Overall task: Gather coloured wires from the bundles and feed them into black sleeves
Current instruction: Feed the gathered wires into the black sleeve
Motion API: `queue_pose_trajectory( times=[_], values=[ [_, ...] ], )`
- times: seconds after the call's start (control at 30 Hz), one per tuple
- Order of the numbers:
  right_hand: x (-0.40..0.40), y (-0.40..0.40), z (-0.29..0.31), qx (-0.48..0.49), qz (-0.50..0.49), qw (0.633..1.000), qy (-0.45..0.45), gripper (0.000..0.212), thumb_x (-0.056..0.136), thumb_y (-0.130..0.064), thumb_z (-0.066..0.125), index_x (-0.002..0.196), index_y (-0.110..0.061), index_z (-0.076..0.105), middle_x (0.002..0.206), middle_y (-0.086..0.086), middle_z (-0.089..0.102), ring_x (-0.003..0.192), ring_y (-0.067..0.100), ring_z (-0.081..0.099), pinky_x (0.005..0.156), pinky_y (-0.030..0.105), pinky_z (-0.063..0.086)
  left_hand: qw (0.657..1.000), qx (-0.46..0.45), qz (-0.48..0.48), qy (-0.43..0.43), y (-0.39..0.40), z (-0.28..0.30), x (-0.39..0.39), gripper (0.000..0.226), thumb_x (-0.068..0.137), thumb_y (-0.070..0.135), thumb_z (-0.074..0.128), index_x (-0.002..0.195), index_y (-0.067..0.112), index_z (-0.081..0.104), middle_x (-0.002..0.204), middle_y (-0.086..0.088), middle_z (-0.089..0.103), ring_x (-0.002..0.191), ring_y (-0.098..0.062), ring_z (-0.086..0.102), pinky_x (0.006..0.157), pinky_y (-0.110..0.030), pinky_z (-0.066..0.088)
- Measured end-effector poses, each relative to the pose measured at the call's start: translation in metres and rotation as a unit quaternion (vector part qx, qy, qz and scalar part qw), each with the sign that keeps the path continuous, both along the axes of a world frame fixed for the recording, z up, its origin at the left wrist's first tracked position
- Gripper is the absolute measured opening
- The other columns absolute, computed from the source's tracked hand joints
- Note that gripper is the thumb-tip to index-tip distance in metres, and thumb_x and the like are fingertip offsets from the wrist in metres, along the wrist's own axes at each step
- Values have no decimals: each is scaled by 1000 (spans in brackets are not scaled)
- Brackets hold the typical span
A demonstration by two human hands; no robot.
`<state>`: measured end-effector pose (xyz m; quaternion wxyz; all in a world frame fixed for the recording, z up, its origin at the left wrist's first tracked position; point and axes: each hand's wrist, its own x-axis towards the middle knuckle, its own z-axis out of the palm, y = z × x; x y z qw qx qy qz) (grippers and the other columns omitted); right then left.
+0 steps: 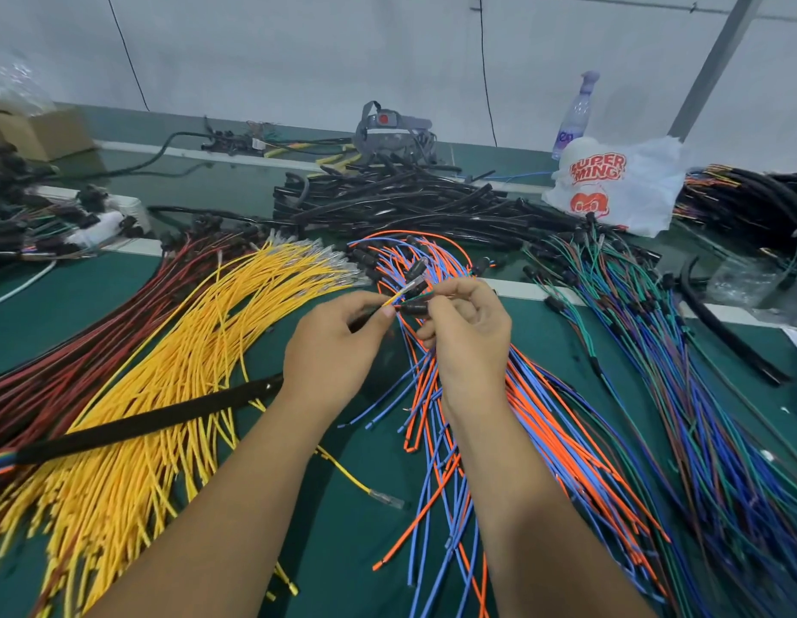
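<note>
Far left of the hands there's a red bundle [76,345], then the yellow bundle [165,372] with a black sleeve [142,423] lying across it, running up toward the left wrist. Left hand [332,350] is pinching a few wire ends [399,298] at its fingertips, right hand [466,325] is curled around a small black connector [414,309] just beside them. Orange-blue bundle [459,421] sits under both hands on the green table [356,537]. Blue-green bundle [682,394] is off to the right, sleeve pile [388,198] behind.
</note>
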<state>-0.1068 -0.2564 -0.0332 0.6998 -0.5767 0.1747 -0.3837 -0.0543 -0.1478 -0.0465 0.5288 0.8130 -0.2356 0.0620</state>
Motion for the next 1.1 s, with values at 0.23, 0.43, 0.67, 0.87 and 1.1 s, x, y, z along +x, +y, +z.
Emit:
queue_pose_trajectory(
  times=[0.23,0.43,0.67,0.87,1.1],
  values=[
    [0,1,-4,-93,-49,994,11,20,95,-16,56,83,-26,68,96,16,64,81,10,56,85,33,47,961,170,-3,-217,3,2,0,21,89,29,57,110,30,63,92,8,65,89,-20,56,67,-34,44],
    [0,-2,-1,-60,-50,997,0,22,87,-4,63,73,-19,71,61,-13,63,61,0,55,63,12,44,925,286,75,-238,9,5,2,14,91,43,50,97,31,54,76,7,59,72,-24,57,47,-27,31],
    [2,0,-6,-75,-13,997,21,21,85,-1,65,73,-17,67,68,-7,67,65,3,60,67,12,48,908,333,136,-214,14,5,8,41,88,42,52,58,22,32,50,5,38,43,-9,28,43,-22,15],
    [2,5,-7,-111,7,994,16,19,86,-3,66,81,-21,71,77,-8,70,72,-2,61,71,10,45,921,277,114,-248,10,6,2,33,85,44,54,63,23,41,50,7,39,46,-17,40,43,-23,15],
    [2,-3,-4,2,-28,999,-19,12,92,-8,61,94,-18,68,81,4,68,77,14,63,78,32,52,925,212,42,-311,10,2,4,29,92,44,54,107,23,67,70,-4,55,72,-30,56,57,-31,30]
  ],
)
